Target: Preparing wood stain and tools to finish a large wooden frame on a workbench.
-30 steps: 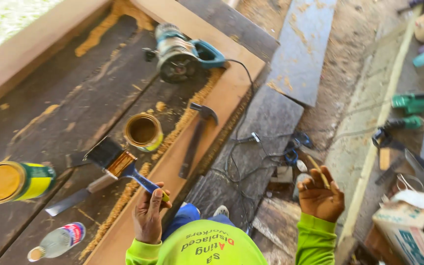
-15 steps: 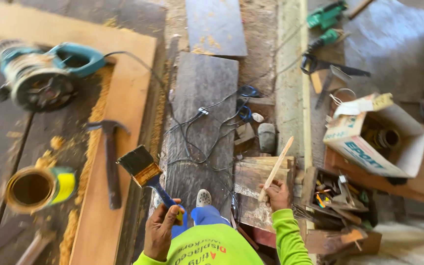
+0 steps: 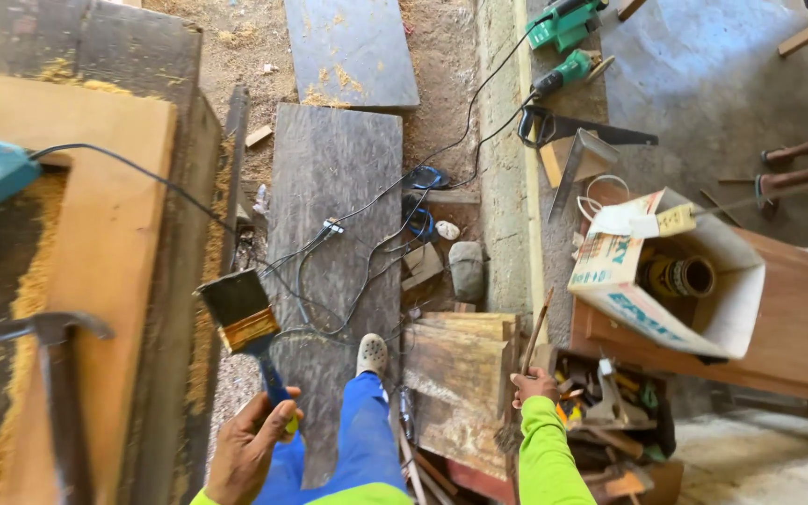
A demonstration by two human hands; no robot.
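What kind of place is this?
Probably a woodworking shop or building site: sawdust on the workbench, green power drills on the floor, and a paintbrush in the left hand.

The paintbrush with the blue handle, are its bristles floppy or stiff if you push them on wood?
Probably bendy at the tip: the paintbrush has a wide, dark tuft of bristles that would likely flex and spread when pressed. The metal band and handle look rigid. It seems light, since the left hand holds it up by the handle end alone, and its flat shape probably would not roll.
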